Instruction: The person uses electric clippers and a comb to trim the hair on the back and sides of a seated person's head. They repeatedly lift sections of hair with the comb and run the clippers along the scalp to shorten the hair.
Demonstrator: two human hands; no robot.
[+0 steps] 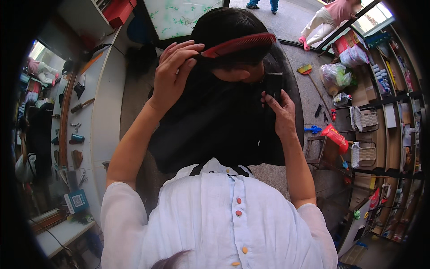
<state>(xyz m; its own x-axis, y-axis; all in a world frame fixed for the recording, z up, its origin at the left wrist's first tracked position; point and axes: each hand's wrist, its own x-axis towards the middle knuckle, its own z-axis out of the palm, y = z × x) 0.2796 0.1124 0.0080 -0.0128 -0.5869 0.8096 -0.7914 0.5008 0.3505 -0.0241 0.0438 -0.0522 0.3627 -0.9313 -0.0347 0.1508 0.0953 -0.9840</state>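
Red comb (242, 44) in one hand, clippers (274, 83) in the other

So here's what we've got in front of us: a person's head (224, 27) with short dark hair, and a black cape (206, 125) spread out below it. Our left hand (174, 67) is up on the left side, thumb and fingertips pinching one end of the comb, the other fingers bent loosely. The comb lies at a slant across the side of the hair, above the ear (239, 74), its far end reaching past the back of the head.

Our right hand (281, 110) is wrapped around the dark clippers, thumb along the body and fingers curled behind. They're standing pretty much upright just beside the neck — we can't tell whether they're touching it.

Closer in, we see our white shirt (197, 215) with red and yellow buttons. Over on the left there's a pale counter (105, 98) with a brush (82, 105) and scissors (75, 127) on it, next to a big mirror (42, 112). On the right, a broom (305, 69) is on the floor near a stuffed plastic bag (333, 80), with two woven chairs (363, 119) by the packed shelves (393, 116). Someone in a pink top (337, 10) is up by the doorway.
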